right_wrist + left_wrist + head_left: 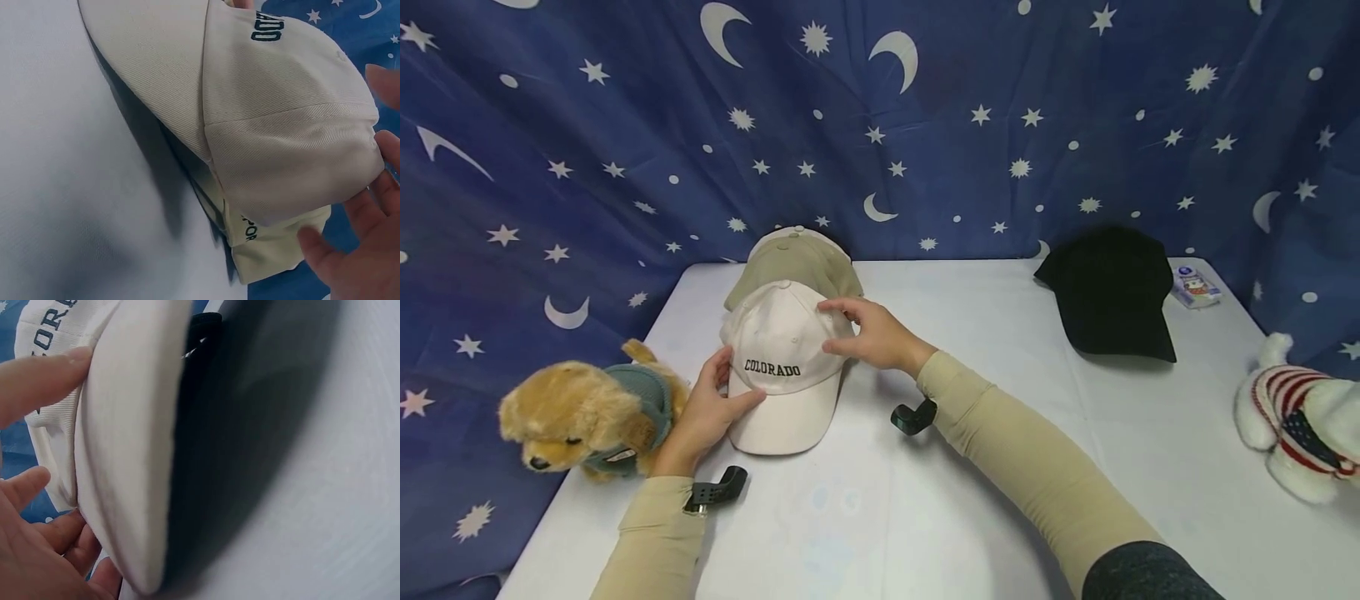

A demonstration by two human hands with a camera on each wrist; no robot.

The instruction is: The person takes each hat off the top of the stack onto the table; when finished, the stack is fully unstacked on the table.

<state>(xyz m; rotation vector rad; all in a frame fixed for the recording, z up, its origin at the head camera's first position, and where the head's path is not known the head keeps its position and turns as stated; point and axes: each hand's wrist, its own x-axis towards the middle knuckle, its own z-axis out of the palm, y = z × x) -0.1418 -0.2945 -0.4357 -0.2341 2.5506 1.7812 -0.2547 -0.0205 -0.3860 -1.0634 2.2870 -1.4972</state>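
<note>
A cream baseball cap [786, 342] with COLORADO lettering stands on the table, brim toward me, in front of an olive cap [805, 262]. My left hand [711, 412] pinches its left side, the thumb lying across the base of the brim and the other fingers at the lower edge, as the left wrist view shows. On the crown's right side rests my right hand [876, 337], fingers spread and lightly bent; in the right wrist view its fingertips touch the crown [287, 137]. Behind the olive cap a white edge shows, its owner mostly hidden.
A plush dog [580, 412] in a teal sweater sits by my left forearm. At the back right stand a black cap [1112, 292] and a small packet [1195, 287]. A white plush toy [1300, 417] in striped clothing is at the right edge. A blue curtain [955, 200] hangs behind.
</note>
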